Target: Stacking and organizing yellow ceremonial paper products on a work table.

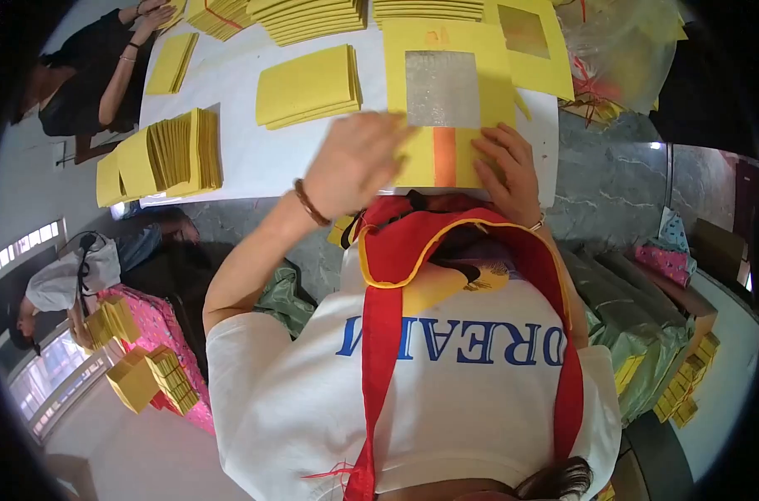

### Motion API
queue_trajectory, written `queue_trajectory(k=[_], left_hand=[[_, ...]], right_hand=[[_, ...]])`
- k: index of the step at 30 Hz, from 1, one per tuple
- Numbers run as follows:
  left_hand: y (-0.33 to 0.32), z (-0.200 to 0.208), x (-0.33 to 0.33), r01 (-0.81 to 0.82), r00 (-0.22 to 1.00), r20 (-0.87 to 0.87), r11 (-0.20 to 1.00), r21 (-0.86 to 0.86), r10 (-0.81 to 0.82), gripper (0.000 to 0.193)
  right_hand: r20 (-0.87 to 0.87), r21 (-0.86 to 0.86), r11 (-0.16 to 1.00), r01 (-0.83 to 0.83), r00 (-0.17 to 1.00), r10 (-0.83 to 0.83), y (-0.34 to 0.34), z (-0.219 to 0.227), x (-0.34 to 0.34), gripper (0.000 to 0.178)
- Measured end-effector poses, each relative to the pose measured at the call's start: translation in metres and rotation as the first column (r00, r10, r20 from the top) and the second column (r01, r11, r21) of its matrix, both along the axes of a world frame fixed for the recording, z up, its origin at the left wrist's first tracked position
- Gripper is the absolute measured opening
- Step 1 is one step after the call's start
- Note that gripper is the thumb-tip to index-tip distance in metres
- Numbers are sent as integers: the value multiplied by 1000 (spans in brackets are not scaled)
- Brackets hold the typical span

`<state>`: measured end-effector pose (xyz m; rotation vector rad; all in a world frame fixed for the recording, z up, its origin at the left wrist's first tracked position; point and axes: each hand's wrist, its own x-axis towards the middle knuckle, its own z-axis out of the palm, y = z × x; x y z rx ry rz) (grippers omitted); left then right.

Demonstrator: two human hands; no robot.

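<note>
In front of me on the white table lies a yellow paper sheet (489, 75). It carries a silver square (442, 88) and, below that, an orange strip (444, 159). My right hand (509, 171) rests on its lower right part with the fingers apart. Over the sheet's left edge, my left hand (358, 159) is bent and blurred by motion, so its fingers cannot be made out clearly. Another yellow sheet with a silver square (525, 35) lies behind on the right. Left of my sheet is a small stack of folded yellow paper (306, 88).
More yellow stacks (308, 17) line the table's far side, and a fanned stack (166, 154) stands at its left edge. A clear plastic bag (625, 50) sits at the right. Two people work on the left, one (83, 79) at the table, another (75, 271) behind.
</note>
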<state>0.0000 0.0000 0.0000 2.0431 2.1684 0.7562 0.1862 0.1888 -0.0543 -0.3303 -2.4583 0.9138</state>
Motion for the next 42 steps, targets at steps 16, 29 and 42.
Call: queue_trajectory(k=[16, 29, 42], left_hand=[[26, -1, 9, 166, 928, 344, 985, -50, -139, 9], [31, -3, 9, 33, 832, 553, 992, -119, 39, 10], [26, 8, -20, 123, 895, 438, 991, -58, -86, 36]], right_hand=[[-1, -620, 784, -25, 1000, 31, 6, 14, 10, 43], [-95, -632, 766, -119, 993, 76, 13, 3, 10, 46], [22, -688, 726, 20, 1000, -6, 25, -3, 5, 20]])
